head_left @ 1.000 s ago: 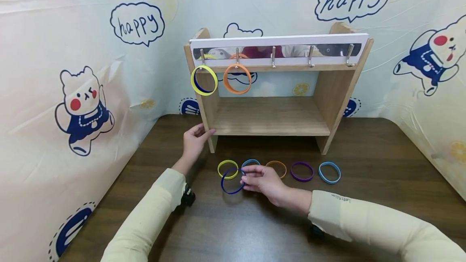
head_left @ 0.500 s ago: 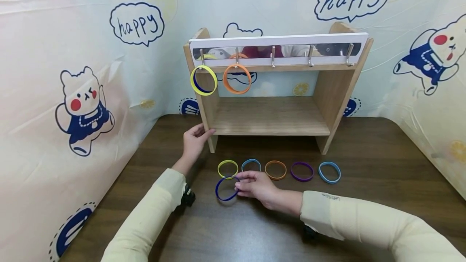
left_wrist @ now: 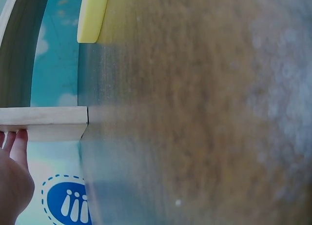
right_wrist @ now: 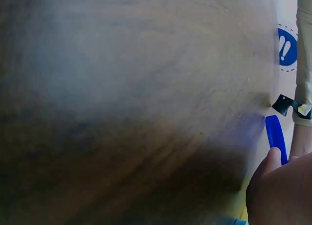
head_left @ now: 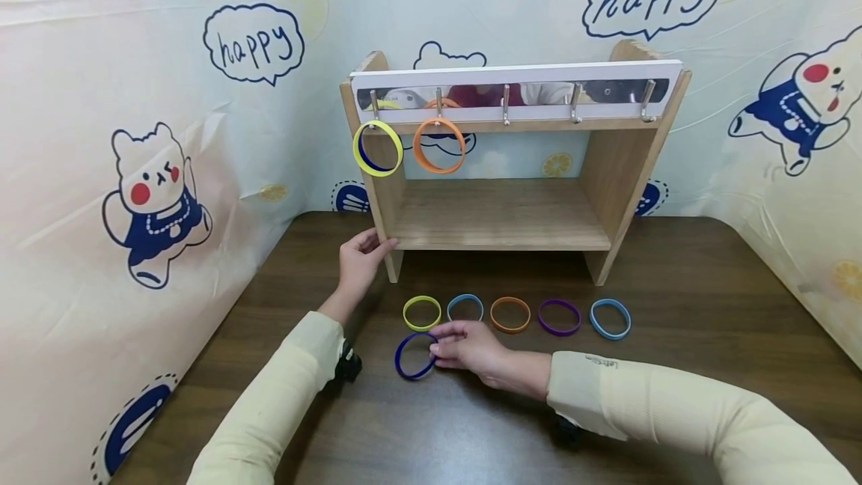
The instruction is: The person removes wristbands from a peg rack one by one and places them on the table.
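"Dark blue band (right_wrist: 276,132) where, exactly?"

"Pinched in the right hand (head_left: 473,352), thumb and fingers nearly together on its rim, just in front of the yellow band (head_left: 422,328) that begins a row of five on the brown table (head_left: 431,425). Whether it touches the tabletop, I cannot tell."

"And the left hand (head_left: 359,264)?"

"Closed around the lower left side of a wooden rack (head_left: 501,215), thumb in front. Above, an orange ring (head_left: 438,170) hangs from a hook (head_left: 439,99)."

Smooth blue ring (right_wrist: 275,132), perhaps rubber, matt wooden rack (head_left: 501,215), shiny metal hooks (head_left: 506,105), glossy wood-grain table (head_left: 431,429)
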A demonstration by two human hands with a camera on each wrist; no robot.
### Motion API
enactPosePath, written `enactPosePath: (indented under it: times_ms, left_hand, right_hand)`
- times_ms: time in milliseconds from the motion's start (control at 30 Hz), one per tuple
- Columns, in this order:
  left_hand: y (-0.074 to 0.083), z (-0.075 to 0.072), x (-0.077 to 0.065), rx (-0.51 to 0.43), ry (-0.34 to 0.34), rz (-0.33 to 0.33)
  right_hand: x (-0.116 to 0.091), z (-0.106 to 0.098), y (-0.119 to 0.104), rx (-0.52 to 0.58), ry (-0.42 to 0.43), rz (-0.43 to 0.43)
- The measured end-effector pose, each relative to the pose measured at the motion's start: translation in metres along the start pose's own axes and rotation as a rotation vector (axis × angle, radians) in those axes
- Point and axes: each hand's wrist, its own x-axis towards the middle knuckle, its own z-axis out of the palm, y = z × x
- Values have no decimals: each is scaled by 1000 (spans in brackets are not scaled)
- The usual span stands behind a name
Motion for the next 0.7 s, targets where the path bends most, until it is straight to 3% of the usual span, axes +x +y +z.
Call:
enactPosePath:
  times_ms: [300,567,700]
  left_hand:
    - [-1,2,-1,12,22,20]
    - [0,1,-2,10,28,26]
    - [0,1,-1,11,24,28]
  right_hand:
    - [1,-2,2,-53,-2,-7]
    - [-2,-4,2,-275,34,-96]
    - [-2,-5,3,-299,31,-125]
